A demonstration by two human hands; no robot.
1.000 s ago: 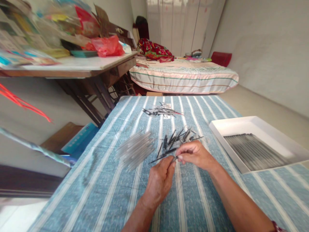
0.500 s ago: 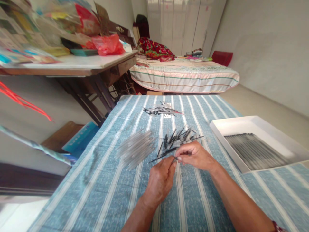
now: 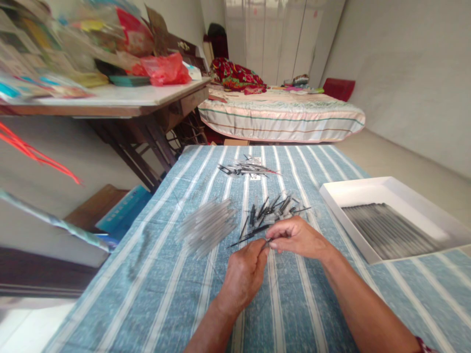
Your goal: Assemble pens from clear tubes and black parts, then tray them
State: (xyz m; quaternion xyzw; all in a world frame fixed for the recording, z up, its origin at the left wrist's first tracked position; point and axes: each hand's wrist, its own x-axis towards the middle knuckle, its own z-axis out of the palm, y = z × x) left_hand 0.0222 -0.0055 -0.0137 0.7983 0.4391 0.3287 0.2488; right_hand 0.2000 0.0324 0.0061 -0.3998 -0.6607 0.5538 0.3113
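Note:
My left hand (image 3: 245, 272) and my right hand (image 3: 294, 239) meet over the near middle of the table. Both are closed, fingertips pinched together on a thin dark stick (image 3: 268, 241), mostly hidden by the fingers. Just beyond them lies a loose heap of short black and grey sticks (image 3: 274, 208). To the left is a bundle of translucent, pale grey sticks (image 3: 209, 226), lying side by side. On the right, a shallow white box (image 3: 368, 189) contains a row of dark grey sticks (image 3: 386, 230).
A blue striped cloth (image 3: 176, 294) covers the table. Farther back lies another small pile of thin black and clear pieces (image 3: 248, 168) on a printed paper. A cluttered side table (image 3: 169, 93) stands at left, a bed (image 3: 279, 115) behind.
Hardly anything differs. My right hand's fingers have shifted very slightly at the pinch; both hands stay together in the same place.

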